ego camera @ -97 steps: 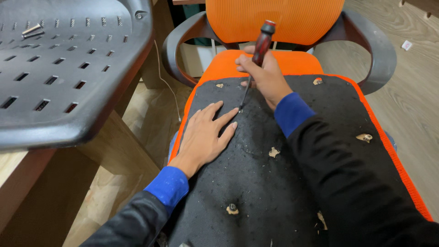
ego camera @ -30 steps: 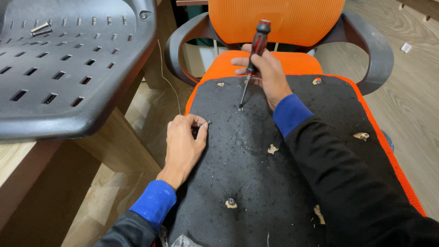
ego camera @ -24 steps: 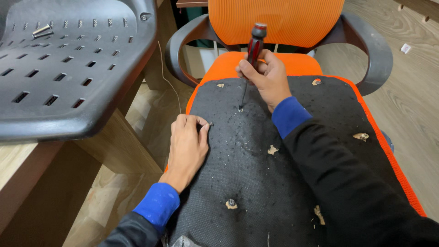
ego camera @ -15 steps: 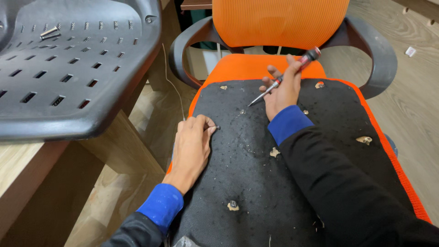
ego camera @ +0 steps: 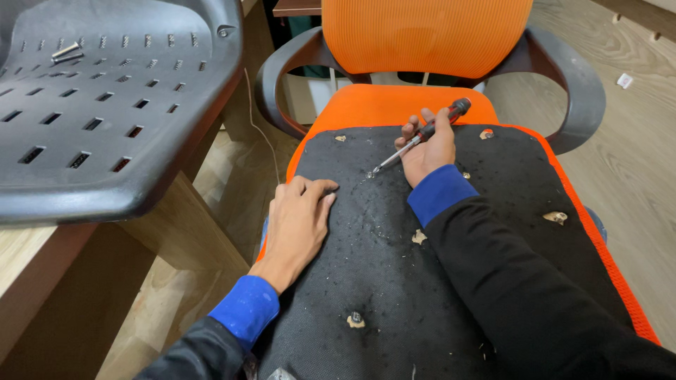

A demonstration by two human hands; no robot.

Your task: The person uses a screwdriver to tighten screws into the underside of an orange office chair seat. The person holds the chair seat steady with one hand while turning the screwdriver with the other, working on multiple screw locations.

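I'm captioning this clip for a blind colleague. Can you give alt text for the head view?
The right hand holds a screwdriver slanted low, tip on a black seat panel atop an orange chair. The left hand lies flat on the panel.

We saw orange mesh chair back, black speckled seat underside, red-black screwdriver, grey slotted plastic shell, blue cuffs.

I see a screwdriver with a black and red handle and a thin metal shaft, lying at a low slant, tip down-left on the black seat underside, a dusty fabric panel edged in orange, facing up.
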